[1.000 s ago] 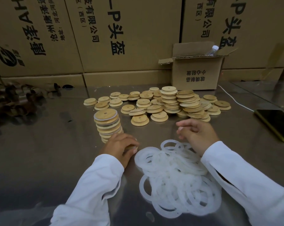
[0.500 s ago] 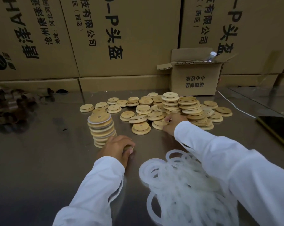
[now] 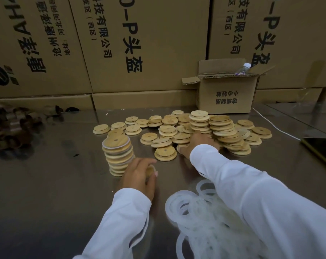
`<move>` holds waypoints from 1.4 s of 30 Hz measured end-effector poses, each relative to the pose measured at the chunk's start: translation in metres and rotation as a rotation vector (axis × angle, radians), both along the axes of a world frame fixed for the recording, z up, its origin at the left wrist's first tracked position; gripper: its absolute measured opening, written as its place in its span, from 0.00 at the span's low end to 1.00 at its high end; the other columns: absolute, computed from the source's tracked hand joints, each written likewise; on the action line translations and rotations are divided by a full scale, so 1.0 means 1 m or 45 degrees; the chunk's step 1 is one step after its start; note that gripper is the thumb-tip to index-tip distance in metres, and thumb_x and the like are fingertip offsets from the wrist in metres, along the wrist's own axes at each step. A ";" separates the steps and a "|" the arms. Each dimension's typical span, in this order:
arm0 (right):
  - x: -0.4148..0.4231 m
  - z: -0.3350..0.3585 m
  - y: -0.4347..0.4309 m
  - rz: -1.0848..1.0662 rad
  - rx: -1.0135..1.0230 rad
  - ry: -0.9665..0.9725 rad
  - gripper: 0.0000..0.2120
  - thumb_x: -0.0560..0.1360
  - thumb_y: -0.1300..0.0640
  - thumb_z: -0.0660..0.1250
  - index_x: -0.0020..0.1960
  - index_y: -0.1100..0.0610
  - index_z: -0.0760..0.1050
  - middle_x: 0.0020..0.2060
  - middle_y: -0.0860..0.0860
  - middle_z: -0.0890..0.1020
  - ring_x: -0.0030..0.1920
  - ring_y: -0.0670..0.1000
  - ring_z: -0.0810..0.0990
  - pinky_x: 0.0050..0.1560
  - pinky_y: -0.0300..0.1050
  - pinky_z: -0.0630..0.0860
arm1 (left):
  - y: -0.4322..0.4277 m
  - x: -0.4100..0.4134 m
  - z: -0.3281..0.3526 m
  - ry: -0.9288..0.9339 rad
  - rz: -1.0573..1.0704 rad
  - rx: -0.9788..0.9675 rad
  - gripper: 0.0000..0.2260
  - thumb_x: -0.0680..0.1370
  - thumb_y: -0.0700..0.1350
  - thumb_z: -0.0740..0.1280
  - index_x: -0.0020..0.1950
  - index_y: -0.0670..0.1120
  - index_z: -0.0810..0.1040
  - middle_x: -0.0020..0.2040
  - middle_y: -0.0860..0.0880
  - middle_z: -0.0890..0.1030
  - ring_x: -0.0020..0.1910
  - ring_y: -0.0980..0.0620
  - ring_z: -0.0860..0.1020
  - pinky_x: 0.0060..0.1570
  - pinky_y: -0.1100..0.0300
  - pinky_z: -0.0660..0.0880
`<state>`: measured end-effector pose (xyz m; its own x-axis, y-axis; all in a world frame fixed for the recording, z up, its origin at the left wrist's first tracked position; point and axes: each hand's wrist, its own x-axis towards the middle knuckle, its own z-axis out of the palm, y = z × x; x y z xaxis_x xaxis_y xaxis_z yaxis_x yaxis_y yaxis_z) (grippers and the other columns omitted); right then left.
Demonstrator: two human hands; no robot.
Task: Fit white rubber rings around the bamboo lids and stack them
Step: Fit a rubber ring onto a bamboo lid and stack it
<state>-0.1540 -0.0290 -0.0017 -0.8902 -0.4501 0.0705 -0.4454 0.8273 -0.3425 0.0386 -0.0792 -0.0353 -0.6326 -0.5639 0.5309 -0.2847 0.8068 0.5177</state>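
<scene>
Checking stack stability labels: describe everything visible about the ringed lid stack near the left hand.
The lid stack is a column of round, tan bamboo discs with white rings showing at some rims; the top one has a small centre hole. Layers sit slightly offset. It stands on the shiny metal table, left of the unringed lids. The left hand, holding a loose lid, is beside its base; contact unclear.
</scene>
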 end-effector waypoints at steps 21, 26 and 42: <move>0.059 0.021 0.125 0.820 -0.663 0.224 0.30 0.62 0.42 0.70 0.62 0.40 0.65 0.54 0.39 0.76 0.56 0.44 0.74 0.56 0.47 0.75 | 0.063 -0.023 0.052 0.274 -0.135 0.920 0.11 0.75 0.54 0.64 0.53 0.50 0.77 0.46 0.53 0.80 0.47 0.54 0.78 0.51 0.58 0.73; 0.073 0.009 0.148 0.863 -0.947 0.310 0.29 0.62 0.48 0.74 0.60 0.39 0.67 0.55 0.35 0.73 0.58 0.41 0.73 0.58 0.40 0.73 | 0.088 -0.037 0.062 0.289 -0.180 1.023 0.05 0.74 0.46 0.68 0.38 0.49 0.77 0.34 0.50 0.79 0.34 0.52 0.77 0.37 0.60 0.75; 0.015 -0.019 0.169 0.566 -0.421 -0.091 0.05 0.73 0.54 0.68 0.46 0.49 0.82 0.38 0.41 0.75 0.42 0.43 0.75 0.43 0.33 0.67 | 0.075 -0.039 0.024 0.668 -0.390 1.785 0.04 0.75 0.40 0.64 0.48 0.46 0.77 0.50 0.43 0.78 0.46 0.43 0.79 0.30 0.56 0.79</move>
<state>-0.1394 0.1405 -0.0210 -0.6277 -0.7474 0.2179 -0.6929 0.4088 -0.5940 -0.0007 -0.0040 -0.0108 -0.7310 -0.6737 -0.1079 0.2499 -0.4115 0.8765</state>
